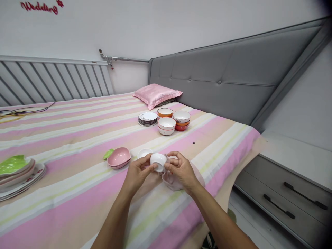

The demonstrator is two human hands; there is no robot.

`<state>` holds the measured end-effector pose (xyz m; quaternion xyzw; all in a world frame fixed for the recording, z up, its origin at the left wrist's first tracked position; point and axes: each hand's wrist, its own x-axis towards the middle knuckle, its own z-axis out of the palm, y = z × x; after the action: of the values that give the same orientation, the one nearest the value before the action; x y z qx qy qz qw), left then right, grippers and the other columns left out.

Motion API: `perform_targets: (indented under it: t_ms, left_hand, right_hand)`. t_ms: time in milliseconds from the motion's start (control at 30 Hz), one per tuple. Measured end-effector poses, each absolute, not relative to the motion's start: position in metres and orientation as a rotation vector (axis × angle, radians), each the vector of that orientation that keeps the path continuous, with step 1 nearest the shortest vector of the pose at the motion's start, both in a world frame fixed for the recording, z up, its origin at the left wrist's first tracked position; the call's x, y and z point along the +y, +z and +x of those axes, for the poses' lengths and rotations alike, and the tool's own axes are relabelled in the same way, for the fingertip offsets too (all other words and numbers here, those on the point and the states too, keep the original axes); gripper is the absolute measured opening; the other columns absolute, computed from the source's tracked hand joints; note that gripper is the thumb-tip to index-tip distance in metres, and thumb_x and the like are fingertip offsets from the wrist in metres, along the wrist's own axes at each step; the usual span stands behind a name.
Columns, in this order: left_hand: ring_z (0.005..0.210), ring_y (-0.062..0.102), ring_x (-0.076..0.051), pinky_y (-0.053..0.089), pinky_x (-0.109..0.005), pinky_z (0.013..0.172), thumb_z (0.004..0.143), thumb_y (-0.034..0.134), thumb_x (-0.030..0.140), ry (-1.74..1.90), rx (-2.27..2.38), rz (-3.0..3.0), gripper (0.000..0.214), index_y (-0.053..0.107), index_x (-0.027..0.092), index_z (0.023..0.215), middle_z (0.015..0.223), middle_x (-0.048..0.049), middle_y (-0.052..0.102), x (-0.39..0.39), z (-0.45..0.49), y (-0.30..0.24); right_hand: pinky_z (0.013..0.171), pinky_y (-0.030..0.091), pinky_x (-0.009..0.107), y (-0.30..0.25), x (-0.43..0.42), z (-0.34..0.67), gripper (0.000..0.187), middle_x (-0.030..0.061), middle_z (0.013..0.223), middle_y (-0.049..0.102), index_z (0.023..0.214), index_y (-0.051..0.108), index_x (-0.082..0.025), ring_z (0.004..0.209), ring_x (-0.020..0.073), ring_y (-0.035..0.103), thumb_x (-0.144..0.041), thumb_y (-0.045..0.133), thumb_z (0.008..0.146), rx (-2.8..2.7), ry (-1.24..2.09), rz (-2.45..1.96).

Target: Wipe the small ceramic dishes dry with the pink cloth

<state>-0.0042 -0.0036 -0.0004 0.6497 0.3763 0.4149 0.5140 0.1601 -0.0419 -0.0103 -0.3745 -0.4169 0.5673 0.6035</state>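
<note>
A small white bowl (158, 159) is tilted on its side above the bed, its round foot showing. My left hand (138, 173) is closed on it, thumb and fingers at its left edge. A pale pink cloth (172, 183) is pinched in my right hand (183, 171) against the bowl's right side, and the rest of it hangs down onto the bedspread. Just behind my left fingers lies another white dish (144, 152), partly hidden. Stacked pink bowls (118, 157) sit to the left, with a green leaf-shaped dish (108, 154) beside them.
Farther back are white bowls (166, 125), red and orange bowls (182, 126) and stacked plates (147, 117). A pink pillow (157, 94) lies by the grey headboard (207, 74). More plates (38, 176) are stacked at far left. A drawer cabinet (290, 186) stands right of the bed.
</note>
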Motion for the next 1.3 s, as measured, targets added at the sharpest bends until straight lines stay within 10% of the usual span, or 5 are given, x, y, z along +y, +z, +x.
perform_targets:
  t_ms: [1033,1300]
  left_hand:
    - [0.076,0.061,-0.017,0.041,-0.023,0.058,0.081,0.049,0.024,0.718,1.264,2.739,0.027,0.06,0.025,0.106,0.102,-0.0059,0.064,-0.019,-0.005,0.003]
    - [0.09,0.059,-0.022,0.047,-0.036,0.08,0.068,0.065,0.035,1.059,1.143,2.128,0.052,0.054,0.023,0.118,0.104,-0.0077,0.063,-0.012,-0.007,0.008]
  right_hand:
    - [0.057,0.045,0.025,-0.029,-0.039,0.161,0.023,-0.0024,0.065,0.063,0.083,0.054,-0.019,0.058,0.0124,0.059,-0.028,0.068,0.066,-1.226,1.321,-0.945]
    - [0.053,0.041,0.02,-0.012,-0.041,0.167,0.036,-0.0028,0.067,0.063,0.088,0.056,-0.017,0.054,0.0081,0.055,-0.03,0.075,0.06,-0.944,1.446,-0.848]
